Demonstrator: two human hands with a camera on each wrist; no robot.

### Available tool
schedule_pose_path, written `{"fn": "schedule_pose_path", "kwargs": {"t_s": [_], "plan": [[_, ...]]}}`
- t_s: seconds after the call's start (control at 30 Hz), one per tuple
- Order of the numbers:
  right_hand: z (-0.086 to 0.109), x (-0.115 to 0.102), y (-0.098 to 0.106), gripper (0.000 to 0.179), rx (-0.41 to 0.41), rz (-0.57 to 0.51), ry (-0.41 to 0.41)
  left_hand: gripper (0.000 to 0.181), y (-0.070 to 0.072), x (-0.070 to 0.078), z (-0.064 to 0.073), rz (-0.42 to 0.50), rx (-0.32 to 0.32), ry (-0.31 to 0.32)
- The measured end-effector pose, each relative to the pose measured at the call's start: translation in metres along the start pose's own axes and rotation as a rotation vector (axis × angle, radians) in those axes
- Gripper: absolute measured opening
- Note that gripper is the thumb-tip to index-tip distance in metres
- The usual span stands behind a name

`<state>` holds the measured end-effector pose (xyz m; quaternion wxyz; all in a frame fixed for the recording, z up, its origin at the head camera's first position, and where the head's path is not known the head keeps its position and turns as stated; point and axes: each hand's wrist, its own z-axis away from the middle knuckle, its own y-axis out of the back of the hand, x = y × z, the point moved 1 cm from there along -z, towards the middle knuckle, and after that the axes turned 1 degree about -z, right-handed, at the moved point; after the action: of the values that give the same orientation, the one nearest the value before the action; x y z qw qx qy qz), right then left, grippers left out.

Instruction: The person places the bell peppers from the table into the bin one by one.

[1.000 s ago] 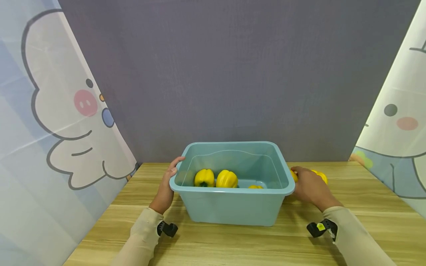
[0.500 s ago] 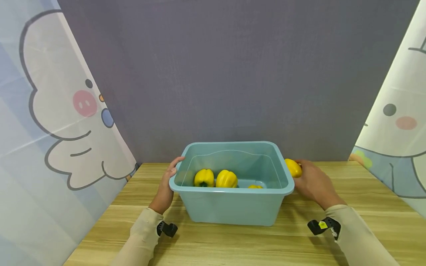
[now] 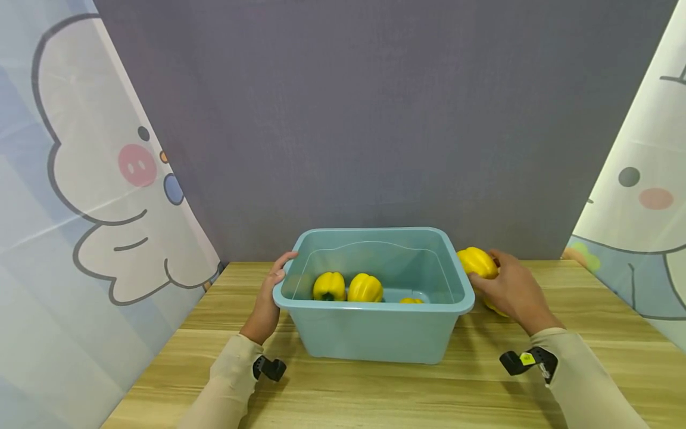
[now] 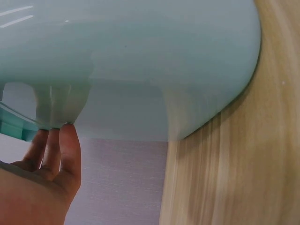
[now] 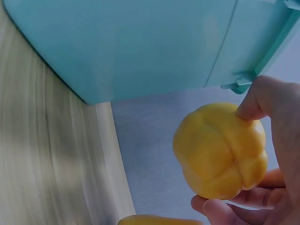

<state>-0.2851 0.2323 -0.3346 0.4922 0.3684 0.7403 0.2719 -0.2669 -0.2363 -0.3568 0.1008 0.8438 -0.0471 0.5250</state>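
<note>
A pale blue-green plastic bin [image 3: 370, 333] stands on the wooden table. Inside it lie yellow bell peppers [image 3: 365, 288]: two show well, while a third [image 3: 411, 301] barely shows over the front rim. My left hand [image 3: 268, 301] holds the bin's left rim; in the left wrist view its fingertips [image 4: 69, 133] meet the outer wall just under the rim. Beyond the right rim, my right hand [image 3: 514, 292] grips another yellow bell pepper [image 5: 218, 150] between thumb and fingers, raised off the table. Partly hidden below that hand is one more yellow pepper [image 3: 495, 308].
A dark grey panel [image 3: 343, 131] rises behind the table [image 3: 364, 393]. Printed cartoon curtains hang at the left [image 3: 86, 179] and right [image 3: 638, 238]. Black wrist cameras are strapped over both beige sleeves [image 3: 581, 369].
The bell pepper in my right hand has come up from the table beside the bin to about rim height. My left hand and the bin have stayed in place.
</note>
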Motion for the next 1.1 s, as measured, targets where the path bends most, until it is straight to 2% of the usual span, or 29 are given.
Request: {"fn": "schedule_pose_path", "kwargs": {"t_s": [0.27, 0.67, 1.1], "plan": [[-0.001, 0.006, 0.002, 0.077, 0.035, -0.11, -0.069, 0.057, 0.0, 0.0, 0.001, -0.016, -0.01, -0.005], [0.001, 0.008, 0.006, 0.084, 0.008, -0.195, -0.127, 0.056, 0.0, -0.001, 0.0, -0.002, -0.002, -0.012], [0.002, 0.011, 0.009, 0.081, 0.017, -0.346, -0.131, 0.056, 0.001, -0.002, 0.0, -0.003, -0.007, -0.019]]}}
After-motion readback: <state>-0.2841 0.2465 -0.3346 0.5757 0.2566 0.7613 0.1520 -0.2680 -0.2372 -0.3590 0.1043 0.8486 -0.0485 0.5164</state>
